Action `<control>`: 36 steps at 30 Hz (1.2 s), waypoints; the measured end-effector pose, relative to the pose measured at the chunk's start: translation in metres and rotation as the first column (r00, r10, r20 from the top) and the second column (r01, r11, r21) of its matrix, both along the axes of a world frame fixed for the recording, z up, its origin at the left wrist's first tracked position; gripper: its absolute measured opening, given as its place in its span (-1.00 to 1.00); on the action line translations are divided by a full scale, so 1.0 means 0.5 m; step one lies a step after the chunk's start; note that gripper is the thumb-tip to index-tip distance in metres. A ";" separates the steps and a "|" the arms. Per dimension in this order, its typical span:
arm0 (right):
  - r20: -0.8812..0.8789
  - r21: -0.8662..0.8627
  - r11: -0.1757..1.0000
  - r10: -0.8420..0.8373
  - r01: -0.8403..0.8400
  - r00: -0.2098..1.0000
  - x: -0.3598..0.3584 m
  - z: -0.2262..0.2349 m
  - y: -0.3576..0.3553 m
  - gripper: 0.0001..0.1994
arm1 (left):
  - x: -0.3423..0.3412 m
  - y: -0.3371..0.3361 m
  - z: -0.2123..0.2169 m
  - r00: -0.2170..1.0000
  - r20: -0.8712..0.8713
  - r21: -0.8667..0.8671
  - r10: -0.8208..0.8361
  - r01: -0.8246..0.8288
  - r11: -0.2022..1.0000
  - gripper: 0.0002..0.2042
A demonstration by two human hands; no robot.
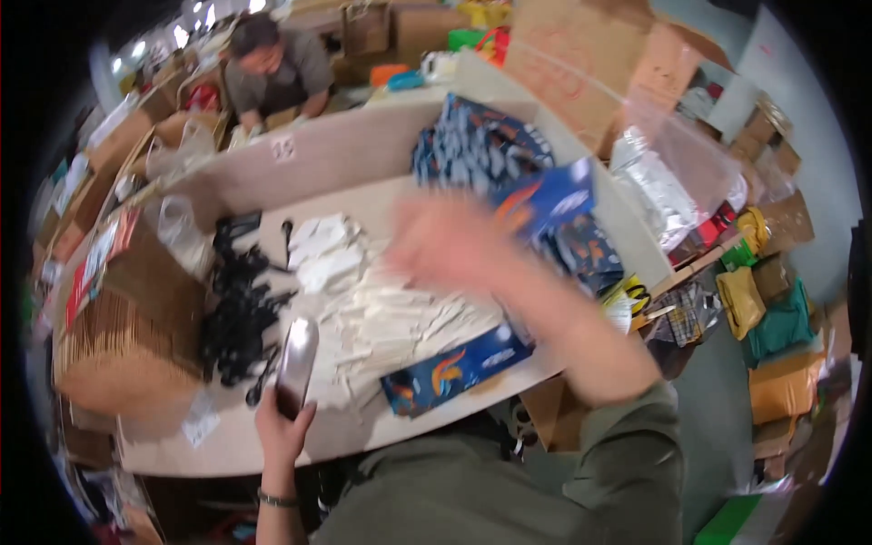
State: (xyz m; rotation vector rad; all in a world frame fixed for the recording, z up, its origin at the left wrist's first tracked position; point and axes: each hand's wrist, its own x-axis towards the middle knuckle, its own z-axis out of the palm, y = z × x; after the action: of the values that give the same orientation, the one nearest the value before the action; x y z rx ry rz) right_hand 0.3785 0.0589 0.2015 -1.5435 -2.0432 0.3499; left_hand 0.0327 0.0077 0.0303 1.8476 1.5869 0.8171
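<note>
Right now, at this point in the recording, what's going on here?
A person at a table holds a shiny silver item in the left hand. The right hand is blurred over the white pile; whether it holds anything can't be told. Black items lie left of that pile, and a blue box lies along its near side. Beyond the table's back wall, another person leans forward.

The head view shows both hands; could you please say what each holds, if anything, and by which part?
The left hand holds a rounded silver object by its lower end. The right hand is blurred; whether it holds anything cannot be told.
</note>
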 end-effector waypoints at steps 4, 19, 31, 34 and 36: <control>0.372 0.532 0.839 -0.109 -0.115 0.922 0.176 -0.037 0.018 -0.82 | 0.013 -0.052 -0.109 0.871 0.487 -0.437 -0.070 0.312 0.844 -0.77; 0.124 -0.025 0.973 0.233 -0.231 0.965 -0.118 -0.397 -0.194 -0.60 | 0.090 -0.046 -0.108 0.903 0.385 -0.519 -0.192 0.384 0.763 -0.67; 0.174 -0.441 0.894 -0.007 0.084 0.985 -0.162 -0.416 -0.174 -0.76 | 0.045 -0.053 -0.074 0.957 -0.178 -0.108 -0.229 0.213 0.971 -0.39; 0.177 -0.487 0.869 0.003 0.085 0.984 -0.170 -0.404 -0.171 -0.77 | 0.031 -0.073 -0.060 0.934 -0.264 -0.127 -0.240 0.213 0.969 -0.34; 0.138 -0.424 0.902 -0.031 0.087 0.990 -0.173 -0.410 -0.173 -0.82 | 0.026 -0.080 -0.054 0.929 -0.276 -0.131 -0.246 0.217 0.967 -0.33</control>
State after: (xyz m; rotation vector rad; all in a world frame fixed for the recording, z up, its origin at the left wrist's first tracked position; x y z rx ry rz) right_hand 0.2918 -0.0278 -0.0036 -1.9264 -2.1062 0.7363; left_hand 0.0459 -0.0325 0.0032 2.1057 1.5067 0.3681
